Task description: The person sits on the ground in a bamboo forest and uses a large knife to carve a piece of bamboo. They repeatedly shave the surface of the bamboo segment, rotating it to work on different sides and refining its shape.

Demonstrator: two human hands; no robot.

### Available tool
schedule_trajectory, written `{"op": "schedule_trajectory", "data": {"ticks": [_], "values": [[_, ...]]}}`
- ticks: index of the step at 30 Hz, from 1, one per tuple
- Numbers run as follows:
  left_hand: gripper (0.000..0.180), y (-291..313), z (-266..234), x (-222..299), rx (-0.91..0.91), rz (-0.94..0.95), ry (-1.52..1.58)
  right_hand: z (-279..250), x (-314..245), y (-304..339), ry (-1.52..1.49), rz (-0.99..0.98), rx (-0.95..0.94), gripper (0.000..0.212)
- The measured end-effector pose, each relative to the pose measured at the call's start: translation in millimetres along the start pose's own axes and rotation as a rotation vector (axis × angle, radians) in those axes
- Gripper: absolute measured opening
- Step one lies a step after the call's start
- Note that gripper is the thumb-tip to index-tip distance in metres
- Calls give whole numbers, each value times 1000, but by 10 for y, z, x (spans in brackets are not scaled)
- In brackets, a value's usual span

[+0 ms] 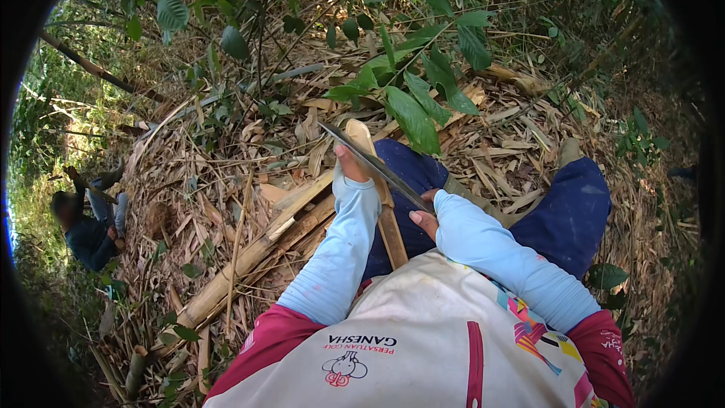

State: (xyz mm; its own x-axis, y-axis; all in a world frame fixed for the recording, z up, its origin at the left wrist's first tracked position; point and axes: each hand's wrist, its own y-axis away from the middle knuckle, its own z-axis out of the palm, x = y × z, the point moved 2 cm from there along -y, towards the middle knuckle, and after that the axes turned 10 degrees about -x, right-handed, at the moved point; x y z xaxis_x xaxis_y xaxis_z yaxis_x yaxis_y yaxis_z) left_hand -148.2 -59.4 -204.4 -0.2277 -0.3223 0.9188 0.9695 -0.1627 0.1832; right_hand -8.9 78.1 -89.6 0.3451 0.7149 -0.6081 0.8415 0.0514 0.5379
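A long dark blade (387,171), seemingly a machete, slants across in front of my chest. My right hand (427,221) is closed at its lower right end; the handle itself is hidden by the hand and sleeve. Beneath the blade lies a pale, flat wooden strip (391,238), its rounded end pointing away from me and its near end against my shirt. My left hand (352,165) is closed about the strip's far part, close to the blade's tip. Most of the left fingers are hidden behind the blade and cuff.
A long split pole (226,276) lies on the ground at my left. Dry leaves (513,143) cover the ground around my navy-trousered legs (570,208). A green leafy branch (423,98) hangs ahead. Another person (94,234) sits low at the far left.
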Motion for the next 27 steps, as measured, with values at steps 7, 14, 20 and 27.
{"op": "schedule_trajectory", "data": {"ticks": [7, 14, 20, 27], "values": [[102, 289, 32, 441, -359, -229, 188, -139, 260, 300, -286, -125, 70, 47], [96, 452, 190, 914, -627, -1, 282, -147, 320, 585, -151, -28, 9, 50], [120, 642, 240, 1030, -755, 3, 127, -102, 397, 687, 29, -204, 140, 49], [121, 819, 331, 1116, -755, -28, 132, -94, 437, 834, -22, -190, 138, 56]]}}
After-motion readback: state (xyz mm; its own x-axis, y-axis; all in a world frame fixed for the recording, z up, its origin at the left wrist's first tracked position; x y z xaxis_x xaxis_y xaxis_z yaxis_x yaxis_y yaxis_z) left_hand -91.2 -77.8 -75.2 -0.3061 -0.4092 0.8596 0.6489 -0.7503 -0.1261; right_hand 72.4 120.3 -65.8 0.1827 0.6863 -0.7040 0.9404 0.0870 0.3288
